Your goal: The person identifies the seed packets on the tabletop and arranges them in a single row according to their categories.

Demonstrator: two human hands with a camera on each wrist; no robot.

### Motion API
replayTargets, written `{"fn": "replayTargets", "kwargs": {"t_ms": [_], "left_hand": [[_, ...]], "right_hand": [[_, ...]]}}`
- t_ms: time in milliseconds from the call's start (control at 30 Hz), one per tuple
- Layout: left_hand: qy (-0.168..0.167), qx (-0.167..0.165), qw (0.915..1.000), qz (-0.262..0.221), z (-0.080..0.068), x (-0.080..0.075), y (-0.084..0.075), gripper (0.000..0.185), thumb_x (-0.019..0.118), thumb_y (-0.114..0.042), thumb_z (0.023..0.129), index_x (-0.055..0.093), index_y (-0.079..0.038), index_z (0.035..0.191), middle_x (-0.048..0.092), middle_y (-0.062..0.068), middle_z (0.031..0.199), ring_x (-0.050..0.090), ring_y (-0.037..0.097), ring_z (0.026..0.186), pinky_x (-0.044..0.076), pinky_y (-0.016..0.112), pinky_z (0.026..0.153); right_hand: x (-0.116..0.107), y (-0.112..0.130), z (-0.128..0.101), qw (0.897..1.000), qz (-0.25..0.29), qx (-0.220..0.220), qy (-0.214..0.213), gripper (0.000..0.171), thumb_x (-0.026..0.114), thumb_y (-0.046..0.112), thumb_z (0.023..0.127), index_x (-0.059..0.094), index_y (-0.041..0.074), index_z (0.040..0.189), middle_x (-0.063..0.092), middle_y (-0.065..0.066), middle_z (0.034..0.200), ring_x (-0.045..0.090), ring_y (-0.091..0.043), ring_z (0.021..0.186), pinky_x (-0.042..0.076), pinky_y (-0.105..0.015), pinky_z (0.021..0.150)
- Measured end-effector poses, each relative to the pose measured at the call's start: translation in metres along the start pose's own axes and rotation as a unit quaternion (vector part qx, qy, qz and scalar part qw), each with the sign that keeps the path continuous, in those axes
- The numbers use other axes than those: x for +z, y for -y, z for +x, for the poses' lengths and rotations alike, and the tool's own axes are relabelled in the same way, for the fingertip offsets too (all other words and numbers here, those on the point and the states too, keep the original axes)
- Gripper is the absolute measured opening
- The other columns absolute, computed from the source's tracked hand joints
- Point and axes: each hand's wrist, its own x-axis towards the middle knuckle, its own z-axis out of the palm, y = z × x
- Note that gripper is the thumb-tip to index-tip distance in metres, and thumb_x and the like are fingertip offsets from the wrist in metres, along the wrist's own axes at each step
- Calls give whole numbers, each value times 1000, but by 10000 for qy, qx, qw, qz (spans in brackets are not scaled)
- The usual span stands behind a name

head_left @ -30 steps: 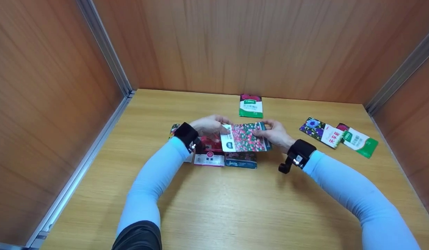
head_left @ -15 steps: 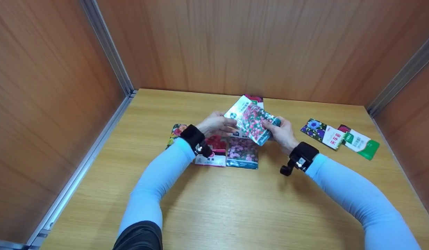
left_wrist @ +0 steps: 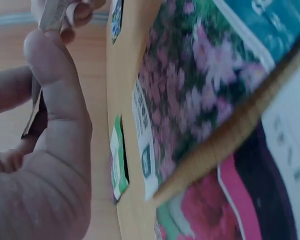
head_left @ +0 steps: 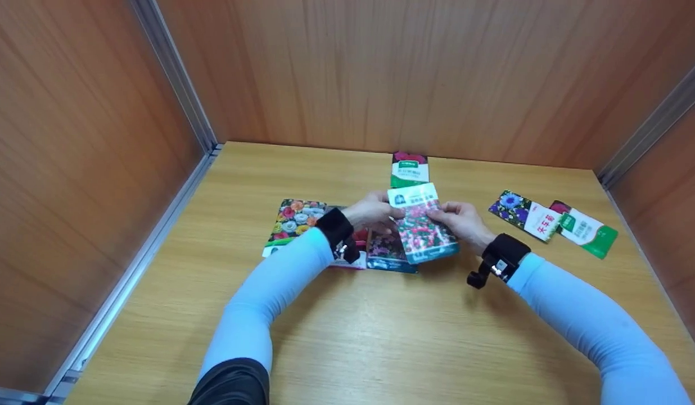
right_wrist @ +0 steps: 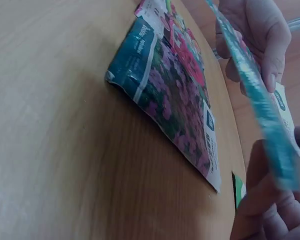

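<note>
A seed packet with pink flowers (head_left: 425, 228), white at its top and teal at its bottom, is held raised above the table. My left hand (head_left: 372, 214) pinches its left edge, and my right hand (head_left: 464, 224) grips its right edge between thumb and fingers. Below lies a seed packet with purple flowers (right_wrist: 175, 100), partly covered by the held one in the head view. Left of that is a red-flowered packet (left_wrist: 210, 205), mostly behind my left hand and wrist from above. Farther left rests a packet of multicoloured flowers (head_left: 299, 218).
A green-and-white packet (head_left: 409, 171) lies by the back wall (head_left: 381, 73). On the right, a blue-flowered packet (head_left: 524, 215) touches another green-and-white packet (head_left: 588, 232). Wooden panels enclose the table (head_left: 370, 337) at the back and sides.
The pink-flowered packet has turned from lying sideways, through a tilt, to nearly upright with its white end away from me. Both hands have shifted slightly right.
</note>
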Motion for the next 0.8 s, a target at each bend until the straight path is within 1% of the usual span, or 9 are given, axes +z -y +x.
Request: {"fn": "replayTargets", "kwargs": {"t_ms": [100,167,267,367,400,500,600,667,800], "left_hand": [[-237,198,9989,360,5,14,-5,41,74,-13,108,65,-1,146,74,5,107,72,18,75,67,33,71],[-653,382,9941,772,10,23,-8,42,79,-14,104,67,0,141,76,7,109,73,21,80,69,39,79],[-1398,624,9729,1731,16,35,-11,55,86,-19,98,66,-1,145,78,12,122,74,24,102,66,46,100],[-1906,786,9444,2560,21,47,-13,76,90,-22,93,56,-6,159,75,14,139,71,25,120,61,41,108],[-1972,819,9380,2731,23,52,-14,82,90,-21,93,51,-8,164,74,14,142,70,25,124,60,41,110],[-1977,830,9220,3225,29,66,-15,90,88,-20,93,43,-11,170,73,13,146,72,27,125,62,42,109],[-1857,719,9059,3738,34,81,-16,87,86,-22,96,41,-12,170,75,12,141,74,26,119,64,41,103],[-1712,620,8955,4062,39,89,-17,82,84,-22,98,43,-11,168,75,10,139,75,26,118,65,40,101],[-1456,429,8823,4455,48,100,-16,61,83,-25,100,57,-12,154,75,7,137,73,23,118,64,38,101]], "right_hand": [[-8,-1,-1,9998,-70,-38,-192,24,79,40,106,75,21,92,75,14,89,67,-5,85,54,-20,76],[-13,-2,-2,9995,-140,-24,-282,28,81,41,104,73,24,85,74,15,84,65,-5,80,54,-21,71],[-21,-6,-3,9988,-321,48,-372,29,83,44,103,74,23,84,75,14,81,64,-7,75,54,-23,66],[-26,-11,-3,9973,-543,88,-489,30,83,46,102,77,21,87,74,13,80,63,-8,73,54,-23,65],[-27,-13,-2,9965,-628,119,-533,29,83,46,102,78,21,89,74,13,80,64,-8,74,54,-23,65],[-33,-19,0,9931,-955,185,-652,28,83,45,102,80,22,87,73,14,77,63,-8,74,53,-22,65],[-40,-27,3,9894,-1250,270,-687,30,84,42,102,79,23,80,72,16,74,61,-7,75,50,-21,66],[-44,-31,5,9887,-1304,362,-641,30,85,40,101,80,22,78,73,16,73,63,-6,75,50,-20,67],[-50,-36,6,9872,-1371,603,-546,26,85,40,100,82,18,87,76,13,76,67,-5,71,54,-20,64]]}}
